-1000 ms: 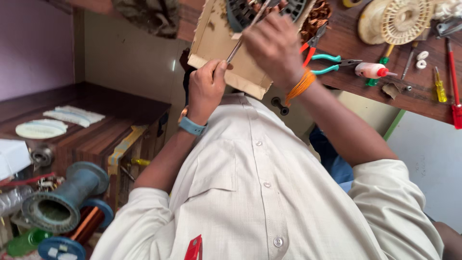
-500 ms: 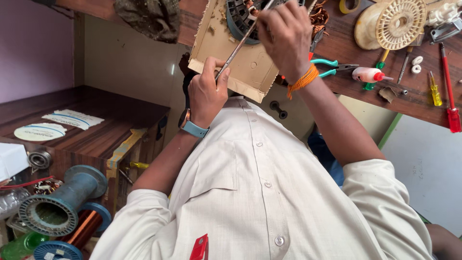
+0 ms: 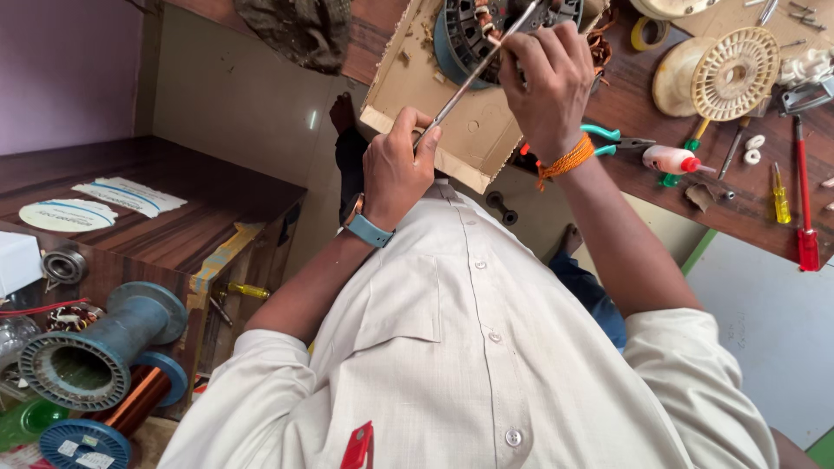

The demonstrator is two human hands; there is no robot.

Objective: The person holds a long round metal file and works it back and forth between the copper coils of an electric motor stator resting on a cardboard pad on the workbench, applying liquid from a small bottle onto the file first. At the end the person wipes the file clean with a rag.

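Observation:
A motor stator (image 3: 473,30) with copper windings sits on a piece of cardboard (image 3: 469,139) on the wooden bench. A thin metal rod (image 3: 465,87) runs from my left hand up into the stator's slots. My left hand (image 3: 395,169), with a blue watch on the wrist, pinches the rod's lower end. My right hand (image 3: 547,78), with an orange thread at the wrist, is closed around the rod's upper part at the stator's rim. The rod's tip is hidden among the windings.
On the bench to the right lie teal-handled pliers (image 3: 608,135), a glue bottle (image 3: 669,159), a white plastic spool (image 3: 734,74), a red screwdriver (image 3: 804,200) and a yellow one (image 3: 779,195). At the lower left stand blue spools of copper wire (image 3: 95,352) and a bearing (image 3: 62,265).
Both hands have stayed on the rod and shifted slightly right in view. The rod is pushed a little further into the stator.

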